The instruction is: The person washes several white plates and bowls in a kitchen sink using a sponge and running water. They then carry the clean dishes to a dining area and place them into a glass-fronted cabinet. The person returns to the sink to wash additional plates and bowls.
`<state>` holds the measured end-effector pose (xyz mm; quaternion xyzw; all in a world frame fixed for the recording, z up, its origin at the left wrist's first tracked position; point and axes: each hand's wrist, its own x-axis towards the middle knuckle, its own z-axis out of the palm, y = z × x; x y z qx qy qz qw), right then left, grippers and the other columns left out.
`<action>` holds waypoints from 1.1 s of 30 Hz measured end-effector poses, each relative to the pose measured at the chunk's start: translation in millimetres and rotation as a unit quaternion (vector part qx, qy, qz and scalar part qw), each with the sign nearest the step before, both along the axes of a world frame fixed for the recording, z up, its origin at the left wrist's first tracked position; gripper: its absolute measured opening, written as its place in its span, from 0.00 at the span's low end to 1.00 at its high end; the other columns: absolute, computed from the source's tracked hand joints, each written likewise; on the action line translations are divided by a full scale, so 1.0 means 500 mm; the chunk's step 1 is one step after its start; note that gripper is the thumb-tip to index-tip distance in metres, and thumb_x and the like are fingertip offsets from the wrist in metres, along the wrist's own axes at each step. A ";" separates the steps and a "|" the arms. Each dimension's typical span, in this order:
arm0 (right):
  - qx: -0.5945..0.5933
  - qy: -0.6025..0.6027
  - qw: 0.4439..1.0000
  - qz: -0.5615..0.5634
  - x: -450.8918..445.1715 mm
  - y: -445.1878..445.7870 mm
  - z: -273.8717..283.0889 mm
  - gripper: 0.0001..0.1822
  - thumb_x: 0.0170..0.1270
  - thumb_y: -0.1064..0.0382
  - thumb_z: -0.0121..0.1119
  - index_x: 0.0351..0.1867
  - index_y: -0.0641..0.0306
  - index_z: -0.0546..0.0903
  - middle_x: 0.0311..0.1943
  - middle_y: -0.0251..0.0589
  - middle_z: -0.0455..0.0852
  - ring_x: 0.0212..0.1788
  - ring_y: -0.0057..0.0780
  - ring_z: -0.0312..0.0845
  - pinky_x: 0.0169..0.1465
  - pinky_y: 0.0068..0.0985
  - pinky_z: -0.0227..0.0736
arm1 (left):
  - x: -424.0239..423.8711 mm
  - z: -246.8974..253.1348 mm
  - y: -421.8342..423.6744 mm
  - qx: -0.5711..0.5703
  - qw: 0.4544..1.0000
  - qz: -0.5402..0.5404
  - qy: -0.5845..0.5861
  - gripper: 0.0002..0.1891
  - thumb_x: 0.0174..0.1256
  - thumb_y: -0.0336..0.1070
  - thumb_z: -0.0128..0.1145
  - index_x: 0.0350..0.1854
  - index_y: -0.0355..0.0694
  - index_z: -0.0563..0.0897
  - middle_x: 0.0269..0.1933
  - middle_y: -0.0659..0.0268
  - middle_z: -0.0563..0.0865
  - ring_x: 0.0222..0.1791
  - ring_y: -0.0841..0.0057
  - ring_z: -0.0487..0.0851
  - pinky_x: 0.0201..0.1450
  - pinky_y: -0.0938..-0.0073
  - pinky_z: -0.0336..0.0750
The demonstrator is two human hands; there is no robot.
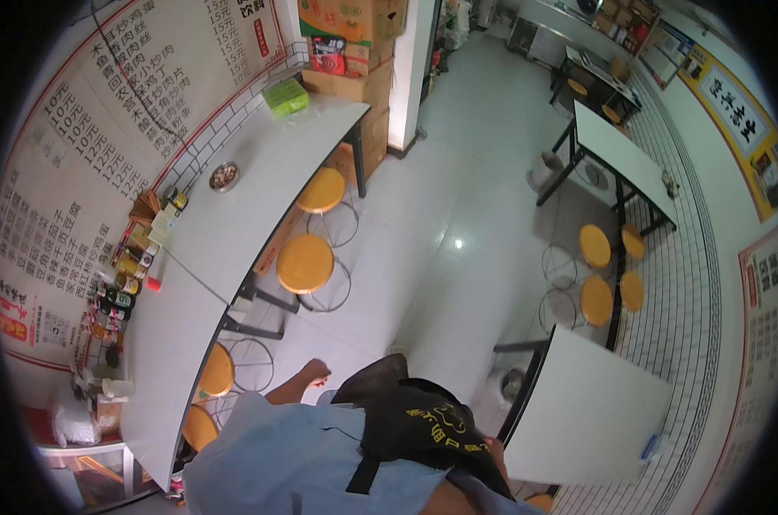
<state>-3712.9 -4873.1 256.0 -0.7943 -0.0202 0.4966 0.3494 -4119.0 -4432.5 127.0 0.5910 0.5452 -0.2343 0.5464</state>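
Note:
My left hand (pixel 315 373) hangs in front of me on the left, its fingers curled in and nothing seen in it. Between it and the long white table lies a gap with stools in it. Only part of my right hand (pixel 497 450) shows, low at my right side, beside the edge of a black apron (pixel 421 418) with yellow print. Its fingers are mostly hidden. A white table (pixel 582 412) is close to that hand. I wear a light blue shirt (pixel 286 450) under the apron.
Sauce bottles (pixel 115 296) and a metal bowl of garlic-like pieces (pixel 224 177) stand on the long left table (pixel 189 290). A green tissue pack (pixel 285 98) lies near stacked cartons (pixel 353 71). Orange-topped stools (pixel 305 263) and a bin (pixel 547 168) flank the tiled aisle (pixel 440 212).

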 end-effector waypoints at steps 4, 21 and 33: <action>-0.023 0.009 0.996 -0.087 0.071 0.107 0.007 0.06 0.60 0.69 0.49 0.27 0.65 0.76 0.20 0.38 0.75 0.17 0.27 0.73 0.20 0.24 0.71 | 0.269 -0.007 0.264 0.180 0.950 -0.241 -0.088 0.16 0.55 0.41 0.51 0.10 0.45 0.81 0.14 0.63 0.82 0.16 0.69 0.82 0.27 0.64 0.77; -0.083 0.068 0.994 0.033 0.832 0.756 -0.191 0.11 0.64 0.66 0.49 0.27 0.66 0.80 0.23 0.44 0.80 0.21 0.36 0.76 0.25 0.35 0.72 | 0.739 0.114 0.629 -0.007 0.983 0.176 0.049 0.08 0.58 0.27 0.53 0.21 0.33 0.77 0.18 0.59 0.78 0.16 0.70 0.78 0.14 0.70 0.70; 0.129 -0.125 0.980 0.080 1.512 1.536 -0.101 0.20 0.63 0.63 0.52 0.55 0.69 0.76 0.37 0.42 0.83 0.31 0.27 0.81 0.32 0.27 0.76 | 1.136 0.107 0.988 -0.060 0.958 0.280 0.020 0.11 0.58 0.33 0.53 0.18 0.40 0.74 0.15 0.62 0.73 0.11 0.72 0.71 0.13 0.69 0.64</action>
